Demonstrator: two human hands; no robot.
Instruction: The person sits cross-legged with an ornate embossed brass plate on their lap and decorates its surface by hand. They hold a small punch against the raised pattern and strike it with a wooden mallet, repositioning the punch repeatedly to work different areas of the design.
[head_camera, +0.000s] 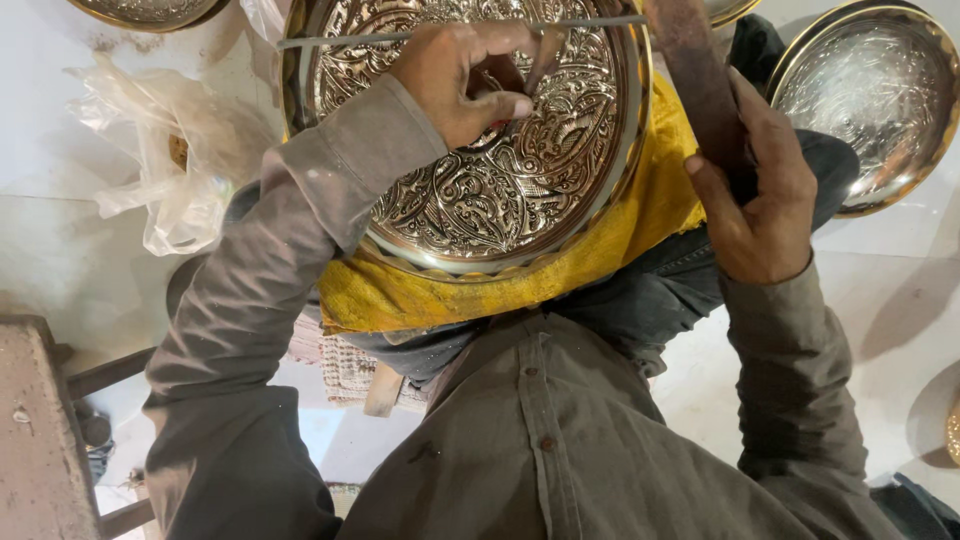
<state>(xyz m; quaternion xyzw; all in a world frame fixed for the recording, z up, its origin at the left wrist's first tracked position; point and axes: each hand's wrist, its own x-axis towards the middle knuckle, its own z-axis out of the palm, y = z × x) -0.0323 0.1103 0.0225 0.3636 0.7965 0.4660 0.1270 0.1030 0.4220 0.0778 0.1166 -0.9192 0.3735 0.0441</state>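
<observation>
Brass engraved tray (500, 190) lies under left hand (470, 75), grip clamped on a small tool (497, 85).

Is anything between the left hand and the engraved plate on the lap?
Nothing visible. The left hand rests directly on the engraved plate, which lies on a yellow cloth. The right hand holds a brown tool handle beside the plate's rim.

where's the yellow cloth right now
In the head view, the yellow cloth lies on the person's lap, under the engraved round plate, between both hands.
</observation>
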